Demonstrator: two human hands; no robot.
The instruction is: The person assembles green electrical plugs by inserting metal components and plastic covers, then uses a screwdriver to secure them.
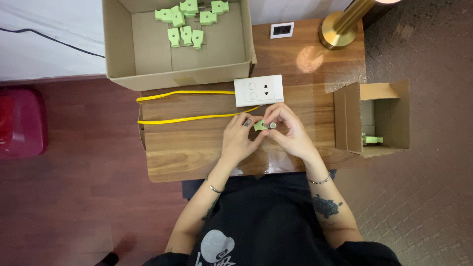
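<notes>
Both hands meeting over a small green plug at mid-frame

The left hand [239,140] and right hand [290,132] are pinching the green plug [260,125] together on the wooden table [187,148], just below the white socket plate [258,90] and yellow cable [187,118]; more green plugs are lying in the cardboard box [123,49] upper left

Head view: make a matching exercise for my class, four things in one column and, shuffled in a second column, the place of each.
Things
1. white socket block
2. pile of green plugs
3. brass lamp base
4. single green plug

Places
A. far right corner of the wooden table
B. between the left hand and the right hand
C. inside the large cardboard box
D. on the table, just beyond the hands, at the end of the yellow cable

Pairs: 1-D, 2-C, 3-A, 4-B
</notes>
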